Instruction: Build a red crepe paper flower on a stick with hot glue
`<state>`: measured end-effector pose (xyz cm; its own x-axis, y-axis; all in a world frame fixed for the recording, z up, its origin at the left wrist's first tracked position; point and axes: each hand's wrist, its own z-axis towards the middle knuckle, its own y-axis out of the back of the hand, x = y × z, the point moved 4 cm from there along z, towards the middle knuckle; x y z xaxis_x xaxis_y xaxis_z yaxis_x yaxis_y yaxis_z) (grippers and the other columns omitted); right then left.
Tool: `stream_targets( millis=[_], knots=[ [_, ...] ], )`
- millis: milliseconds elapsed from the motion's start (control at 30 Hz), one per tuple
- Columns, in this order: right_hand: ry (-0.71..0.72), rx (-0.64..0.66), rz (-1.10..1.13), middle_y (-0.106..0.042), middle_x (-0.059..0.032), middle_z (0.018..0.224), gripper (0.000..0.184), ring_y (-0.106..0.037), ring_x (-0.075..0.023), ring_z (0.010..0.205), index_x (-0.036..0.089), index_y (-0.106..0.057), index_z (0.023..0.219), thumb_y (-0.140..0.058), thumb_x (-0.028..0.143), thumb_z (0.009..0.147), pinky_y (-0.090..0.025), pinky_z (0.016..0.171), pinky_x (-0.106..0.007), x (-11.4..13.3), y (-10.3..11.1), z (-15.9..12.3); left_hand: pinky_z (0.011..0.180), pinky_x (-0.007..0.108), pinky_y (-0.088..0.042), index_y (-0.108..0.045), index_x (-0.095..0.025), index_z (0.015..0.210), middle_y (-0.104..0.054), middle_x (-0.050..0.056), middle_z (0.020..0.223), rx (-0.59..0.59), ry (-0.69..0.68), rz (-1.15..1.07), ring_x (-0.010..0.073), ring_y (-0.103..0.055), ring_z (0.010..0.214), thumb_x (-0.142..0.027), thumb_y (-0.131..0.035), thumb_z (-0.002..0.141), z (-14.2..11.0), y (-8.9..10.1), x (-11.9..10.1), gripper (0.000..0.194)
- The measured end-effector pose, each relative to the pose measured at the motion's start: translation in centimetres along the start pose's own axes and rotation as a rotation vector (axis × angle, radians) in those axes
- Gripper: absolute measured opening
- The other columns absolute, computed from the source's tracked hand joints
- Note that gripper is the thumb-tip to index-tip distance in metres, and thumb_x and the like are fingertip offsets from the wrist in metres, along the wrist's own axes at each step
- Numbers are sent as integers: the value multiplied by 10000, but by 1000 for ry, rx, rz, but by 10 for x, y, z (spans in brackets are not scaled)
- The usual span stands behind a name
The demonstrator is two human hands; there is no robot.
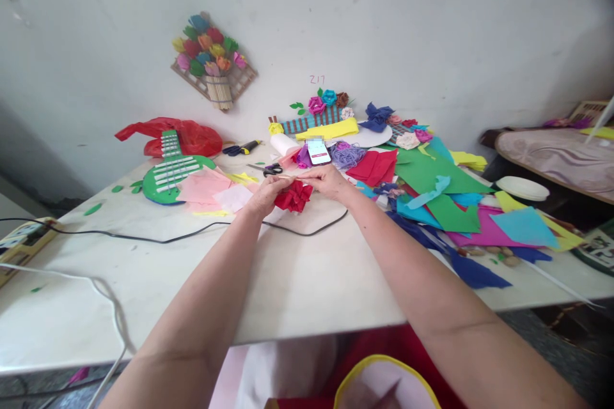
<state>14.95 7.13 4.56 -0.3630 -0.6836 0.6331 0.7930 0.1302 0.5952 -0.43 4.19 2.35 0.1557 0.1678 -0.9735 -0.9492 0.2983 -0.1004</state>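
Observation:
Over the middle of the table, my left hand (267, 197) is closed on a crumpled red paper flower (293, 198), which hangs below the fingers. My right hand (327, 181) meets it from the other side, fingertips pinched together at the flower's upper edge; the exact spot they grip is partly hidden. Just beyond the hands lies a lit phone (318, 152). Black-handled scissors (272, 170) rest to the left of it. Pink paper sheets (206, 188) lie beside my left hand.
A green guitar-shaped craft (169, 179) and a red plastic bag (192, 139) are at left. Coloured paper sheets (439, 172) spread over the right side, near a white bowl (522, 188). A black cable (163, 241) crosses the table. Purple yarn (348, 156) sits behind my right hand.

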Motion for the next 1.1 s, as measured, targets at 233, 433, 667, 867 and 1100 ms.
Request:
stream_targets(
  millis=[233,433,667,867,1100],
  knots=[
    [94,36,-9,-748,-39,1087,264,-698,-206,1022,237,-765,1031,-605,154,839,-519,932,-320,1,-2,1,406,232,-367,-658,-108,626,-645,94,525,-8,14,61,141,-552,415,-583,-723,701,0,-2,0,485],
    [63,3,-8,-764,-30,1032,253,-704,-222,980,248,-785,970,-626,150,799,-538,887,-342,0,-2,2,384,217,-333,-641,-111,597,-635,71,505,29,-16,113,118,-522,388,-578,-721,715,-1,-5,-2,488],
    [-44,15,249,-767,-51,1000,246,-694,-233,978,194,-786,954,-650,221,751,-523,912,-374,-1,-2,1,378,220,-339,-703,-83,701,-670,97,555,52,-38,217,115,-517,390,-566,-640,799,-2,-5,-6,497],
    [-181,45,325,-756,-71,902,344,-653,-196,815,130,-773,991,-631,257,704,-511,752,-335,7,2,-3,380,219,-346,-683,-94,646,-641,75,517,0,-39,252,105,-496,377,-559,-656,786,-2,-3,-7,487],
    [-149,53,258,-565,18,613,342,-458,-112,627,105,-763,870,-579,365,745,-377,625,-261,9,1,-3,383,213,-361,-678,-104,664,-649,63,539,31,-63,217,110,-521,399,-527,-693,765,-3,-4,-9,435]
  ],
)
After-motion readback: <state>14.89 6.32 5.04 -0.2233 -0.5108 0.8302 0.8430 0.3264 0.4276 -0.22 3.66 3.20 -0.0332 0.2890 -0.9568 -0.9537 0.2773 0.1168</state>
